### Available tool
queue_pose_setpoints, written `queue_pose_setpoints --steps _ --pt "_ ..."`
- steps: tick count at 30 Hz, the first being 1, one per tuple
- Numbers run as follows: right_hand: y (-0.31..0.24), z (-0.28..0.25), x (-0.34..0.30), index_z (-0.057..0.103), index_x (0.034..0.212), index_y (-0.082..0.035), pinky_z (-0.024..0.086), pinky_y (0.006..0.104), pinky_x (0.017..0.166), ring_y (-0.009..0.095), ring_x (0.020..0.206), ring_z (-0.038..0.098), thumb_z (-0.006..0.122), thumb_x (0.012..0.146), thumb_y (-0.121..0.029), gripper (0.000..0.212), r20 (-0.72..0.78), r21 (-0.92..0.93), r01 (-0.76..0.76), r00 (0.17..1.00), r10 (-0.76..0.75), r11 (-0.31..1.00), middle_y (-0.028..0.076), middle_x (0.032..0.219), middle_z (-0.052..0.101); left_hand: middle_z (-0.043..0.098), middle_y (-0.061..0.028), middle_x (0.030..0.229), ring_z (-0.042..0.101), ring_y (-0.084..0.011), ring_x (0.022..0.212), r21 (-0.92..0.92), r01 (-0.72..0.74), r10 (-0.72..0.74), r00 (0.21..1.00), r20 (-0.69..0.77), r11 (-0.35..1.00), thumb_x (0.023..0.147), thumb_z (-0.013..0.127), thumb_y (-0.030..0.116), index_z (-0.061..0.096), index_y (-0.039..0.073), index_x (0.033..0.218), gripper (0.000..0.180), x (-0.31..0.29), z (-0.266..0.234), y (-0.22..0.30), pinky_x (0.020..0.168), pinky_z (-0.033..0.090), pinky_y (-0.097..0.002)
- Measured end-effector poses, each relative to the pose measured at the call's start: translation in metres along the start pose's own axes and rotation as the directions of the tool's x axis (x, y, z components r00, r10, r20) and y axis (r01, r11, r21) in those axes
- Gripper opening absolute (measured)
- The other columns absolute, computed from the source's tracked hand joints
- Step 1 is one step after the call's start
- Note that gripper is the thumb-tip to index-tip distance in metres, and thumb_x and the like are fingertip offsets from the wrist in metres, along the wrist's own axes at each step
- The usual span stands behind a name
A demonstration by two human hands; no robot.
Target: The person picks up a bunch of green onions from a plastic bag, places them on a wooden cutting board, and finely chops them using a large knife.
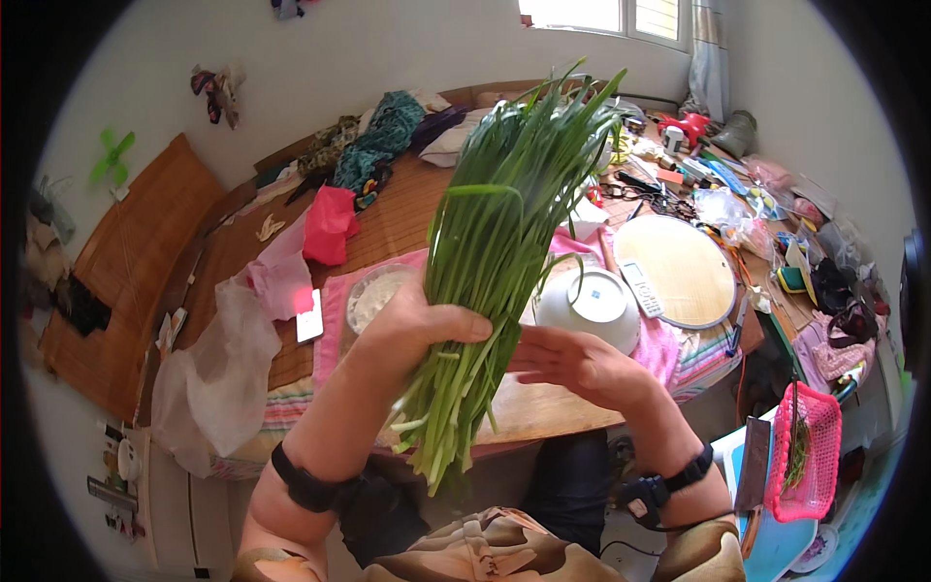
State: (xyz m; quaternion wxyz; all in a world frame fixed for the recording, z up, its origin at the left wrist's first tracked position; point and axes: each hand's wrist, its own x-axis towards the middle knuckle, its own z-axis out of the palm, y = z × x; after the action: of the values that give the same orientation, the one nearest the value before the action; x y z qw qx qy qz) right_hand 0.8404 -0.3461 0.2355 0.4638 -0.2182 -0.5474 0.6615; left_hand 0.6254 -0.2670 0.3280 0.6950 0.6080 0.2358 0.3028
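A large bunch of long green chives (pixel 495 213) stands tilted in front of me, leaf tips up and away, pale stem ends down toward my lap. My left hand (pixel 412 325) is wrapped around the bunch low on its stems, thumb across the front. Beside the stems, on the right, my right hand (pixel 592 371) has its fingers stretched out, with nothing in it; whether the fingertips touch the stems I cannot tell. Below the hands lies a wooden board (pixel 553 409). Behind them are an upturned white bowl (pixel 577 308) and a bowl of white contents (pixel 373 299), partly hidden by my left hand.
A round tray (pixel 684 262) with a remote control (pixel 642 289) lies to the right. A pink basket (pixel 832 436) with greens and a cleaver (pixel 753 464) are at lower right. Left are a phone (pixel 309 318), a clear plastic bag (pixel 218 373) and a bright pink bag (pixel 330 228). Clutter covers the far right.
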Motion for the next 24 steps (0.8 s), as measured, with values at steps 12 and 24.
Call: queue_pose_setpoints --steps 12,24 --pt "-0.001 -0.01 0.082 0.037 0.139 -0.006 0.036 0.045 0.106 0.029 0.126 0.046 0.049 0.084 -0.067 0.084 -0.094 0.55 0.355 0.926 -0.366 0.756 0.018 0.137 0.047 0.06 -0.0053 0.095 0.058 -0.0152 0.08 0.038 0.13 -0.132 0.989 0.064 0.991 0.064 0.065 0.006 0.053 -0.001 0.116 0.054 -0.013 -0.007 -0.03 0.073 0.047 -0.0266" --pt "0.012 -0.046 0.089 0.045 0.135 -0.008 0.037 0.047 0.105 0.027 0.123 0.049 0.055 0.088 -0.054 0.067 -0.27 0.314 0.355 0.923 -0.276 0.881 0.01 0.135 0.051 0.059 -0.0102 0.094 0.059 -0.0189 0.076 -0.204 0.132 -0.132 0.991 0.011 0.97 0.061 0.059 0.007 0.049 -0.004 0.119 0.06 -0.021 -0.028 -0.068 0.066 0.048 -0.0268"
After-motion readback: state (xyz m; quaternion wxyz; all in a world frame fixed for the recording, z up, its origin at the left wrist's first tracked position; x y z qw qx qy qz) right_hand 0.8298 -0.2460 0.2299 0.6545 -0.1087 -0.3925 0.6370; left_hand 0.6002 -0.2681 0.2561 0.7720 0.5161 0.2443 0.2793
